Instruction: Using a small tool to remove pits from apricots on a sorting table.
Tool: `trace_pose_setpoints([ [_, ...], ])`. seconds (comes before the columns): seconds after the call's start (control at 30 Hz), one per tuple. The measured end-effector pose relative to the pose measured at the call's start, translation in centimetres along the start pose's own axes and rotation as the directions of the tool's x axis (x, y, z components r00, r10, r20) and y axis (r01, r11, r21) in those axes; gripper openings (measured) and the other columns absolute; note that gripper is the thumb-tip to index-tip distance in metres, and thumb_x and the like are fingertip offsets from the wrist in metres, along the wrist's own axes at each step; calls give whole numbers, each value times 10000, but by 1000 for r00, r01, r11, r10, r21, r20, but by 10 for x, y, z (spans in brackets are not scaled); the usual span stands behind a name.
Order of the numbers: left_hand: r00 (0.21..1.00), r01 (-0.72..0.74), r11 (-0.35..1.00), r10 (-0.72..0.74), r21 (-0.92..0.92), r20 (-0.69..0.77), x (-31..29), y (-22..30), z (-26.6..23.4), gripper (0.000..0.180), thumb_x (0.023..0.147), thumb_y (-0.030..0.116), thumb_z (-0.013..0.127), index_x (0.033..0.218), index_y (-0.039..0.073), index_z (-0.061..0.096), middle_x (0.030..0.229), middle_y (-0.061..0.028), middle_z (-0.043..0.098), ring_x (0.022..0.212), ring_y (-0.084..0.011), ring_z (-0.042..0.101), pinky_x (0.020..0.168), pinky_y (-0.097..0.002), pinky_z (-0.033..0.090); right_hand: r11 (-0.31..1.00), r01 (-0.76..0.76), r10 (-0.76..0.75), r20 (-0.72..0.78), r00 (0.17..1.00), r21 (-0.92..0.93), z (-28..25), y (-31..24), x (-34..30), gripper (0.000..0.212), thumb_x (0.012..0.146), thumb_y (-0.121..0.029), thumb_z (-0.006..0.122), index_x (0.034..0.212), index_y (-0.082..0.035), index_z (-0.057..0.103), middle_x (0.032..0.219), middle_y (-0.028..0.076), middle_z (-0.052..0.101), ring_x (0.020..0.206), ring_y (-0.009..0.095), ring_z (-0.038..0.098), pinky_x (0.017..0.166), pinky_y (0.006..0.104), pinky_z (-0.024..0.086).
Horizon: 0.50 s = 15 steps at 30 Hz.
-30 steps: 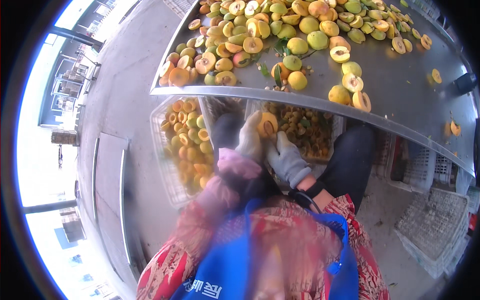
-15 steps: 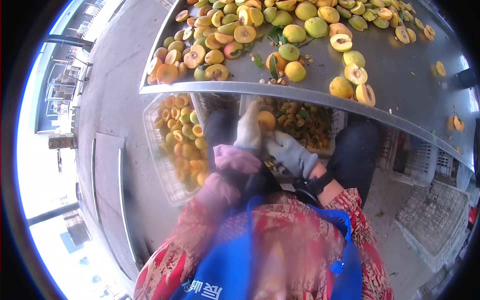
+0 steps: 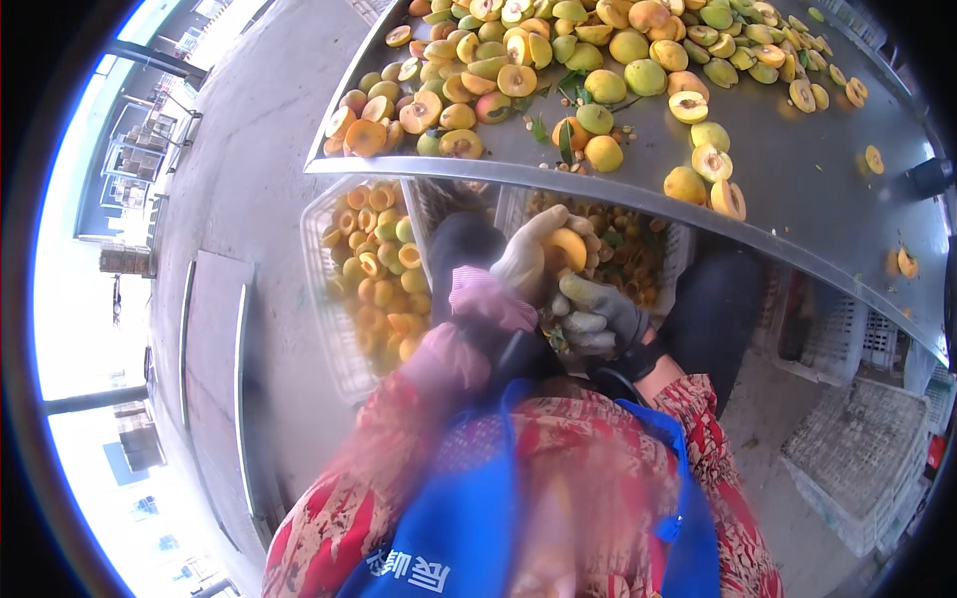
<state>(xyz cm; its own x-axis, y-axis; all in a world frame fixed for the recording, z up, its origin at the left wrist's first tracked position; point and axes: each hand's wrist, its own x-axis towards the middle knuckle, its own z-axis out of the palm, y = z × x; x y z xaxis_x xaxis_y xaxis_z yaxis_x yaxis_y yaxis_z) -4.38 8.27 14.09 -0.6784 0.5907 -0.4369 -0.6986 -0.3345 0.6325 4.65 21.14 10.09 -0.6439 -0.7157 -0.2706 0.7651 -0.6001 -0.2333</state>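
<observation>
My left hand [image 3: 530,261], in a pale work glove, is closed round a yellow peach half [image 3: 569,249]. Just to its right, my right hand [image 3: 602,317] wears a grey-white glove, its fingers curled in. Whatever lies inside that right hand is hidden. Both hands are below the near edge of the metal table [image 3: 638,189], between my knees. Beyond them a crate [image 3: 680,261] holds many dark-looking fruit pieces, partly covered by my hands. Left of my left knee stands a white crate [image 3: 321,299] of hollowed peach halves [image 3: 371,269].
On the table lies a heap of whole and halved peaches [image 3: 598,45], some halves with stones, plus loose leaves [image 3: 539,130]. Stacked plastic crates [image 3: 847,448] stand on the floor at the right. A flat board [image 3: 214,369] lies at the left.
My hands have moved slightly apart, and the peach half now shows more fully in my left hand. My right fingers have turned into view, curled. The whole view has shifted a little.
</observation>
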Motion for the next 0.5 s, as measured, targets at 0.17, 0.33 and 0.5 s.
trace_pose_setpoints([
  [0.17, 982, 188, 973, -189, -136, 2, 3, 1, 29, 348, 953, 375, 450, 925, 46, 558, 802, -120, 602, 697, -261, 598, 623, -351, 513, 945, 288, -274, 110, 956, -152, 7, 3, -19, 342, 971, -414, 470, 927, -90, 569, 499, -74, 314, 330, 53, 228, 304, 200, 208],
  [0.33, 858, -399, 901, 433, 173, -278, 8, 9, 10, 312, 924, 308, 561, 953, 5, 626, 818, -92, 630, 660, -185, 607, 548, -296, 496, 956, 267, -266, 27, 964, -124, 16, 2, -30, 318, 968, -387, 465, 926, -85, 557, 505, -60, 332, 345, 55, 270, 329, 202, 251],
  [0.5, 553, -10, 462, 741, 887, -380, -56, 88, -55, 330, 858, 294, 635, 986, -10, 657, 834, -112, 661, 734, -193, 636, 668, -318, 511, 767, 123, -539, -529, 655, -630, 17, 4, -15, 194, 955, -295, 489, 952, -104, 522, 606, -28, 438, 474, 76, 444, 418, 217, 378],
])
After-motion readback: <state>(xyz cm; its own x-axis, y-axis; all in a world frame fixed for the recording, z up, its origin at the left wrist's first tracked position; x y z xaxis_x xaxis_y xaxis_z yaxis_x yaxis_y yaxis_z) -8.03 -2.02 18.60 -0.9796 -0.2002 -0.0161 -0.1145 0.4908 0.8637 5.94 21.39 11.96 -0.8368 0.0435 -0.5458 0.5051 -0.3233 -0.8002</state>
